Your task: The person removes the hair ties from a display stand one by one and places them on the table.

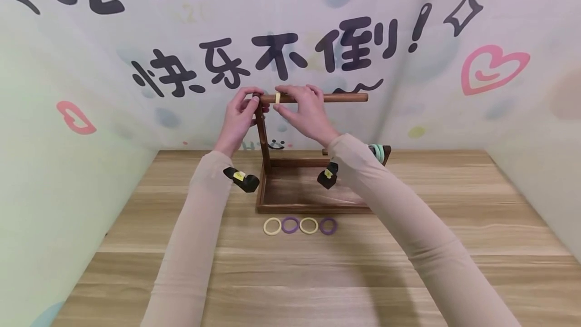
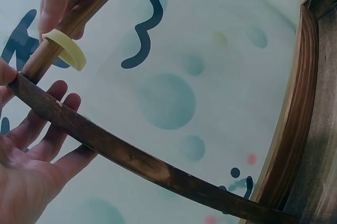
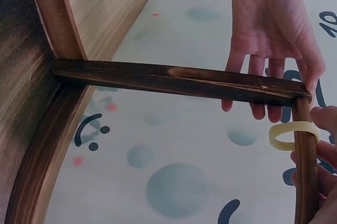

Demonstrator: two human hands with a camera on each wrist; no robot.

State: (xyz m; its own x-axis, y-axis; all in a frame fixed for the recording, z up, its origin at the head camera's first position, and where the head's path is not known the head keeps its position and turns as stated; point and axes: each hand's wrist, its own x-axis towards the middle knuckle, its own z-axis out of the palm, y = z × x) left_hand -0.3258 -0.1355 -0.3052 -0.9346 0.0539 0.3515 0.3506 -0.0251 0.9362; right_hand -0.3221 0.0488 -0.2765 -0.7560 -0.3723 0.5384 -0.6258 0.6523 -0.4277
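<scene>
A dark wooden stand (image 1: 263,138) has an upright post and a horizontal rod (image 1: 347,98) at its top. My left hand (image 1: 238,115) holds the top corner of the post; in the left wrist view its thumb lies on the corner and its fingers reach behind the post (image 2: 142,163). A pale yellow ring (image 3: 281,135) encircles the rod close to that corner. My right hand (image 1: 305,110) pinches this ring between thumb and fingers. On the table in front of the stand lie yellow rings (image 1: 272,226) and purple rings (image 1: 328,226) in a row.
The stand's framed base (image 1: 313,209) rests on the wooden table (image 1: 290,281). Mint-green rings (image 1: 378,152) hang at a lower rod on the right, partly hidden by my right sleeve. A printed cloth wall (image 1: 290,14) rises behind the stand.
</scene>
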